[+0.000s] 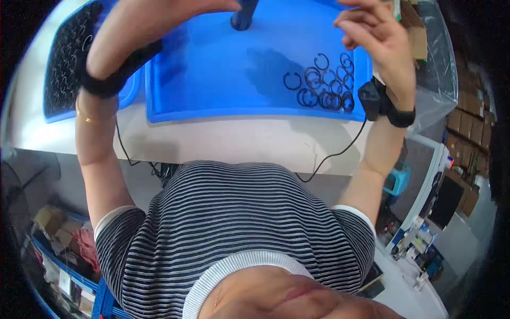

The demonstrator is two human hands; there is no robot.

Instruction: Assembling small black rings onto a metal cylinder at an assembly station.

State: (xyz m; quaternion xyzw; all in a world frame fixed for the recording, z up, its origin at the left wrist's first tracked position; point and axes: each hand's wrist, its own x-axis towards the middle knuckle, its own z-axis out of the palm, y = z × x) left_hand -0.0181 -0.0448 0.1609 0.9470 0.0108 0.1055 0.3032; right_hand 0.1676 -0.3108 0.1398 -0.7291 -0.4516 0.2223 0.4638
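My left hand [170, 11] reaches over the blue tray [212, 114] at the top edge of the view, which cuts off most of its fingers. Close to it, a dark blue post [241, 20] rises from the tray. What that hand holds, if anything, is out of sight. My right hand [380, 34] hovers above the tray's right side, its fingers loosely bent and apart, with nothing visible between them. Below and left of it, several black open-ended rings [313, 80], like snap rings, lie in the tray's near right corner.
Left of the tray, a second blue tray [49, 109] holds many similar rings. Both trays stand on a white table [234, 141]. Black cables [340, 151] run from my wrist straps over its near edge. Clear plastic [435, 80] and cardboard [417, 32] flank the right side.
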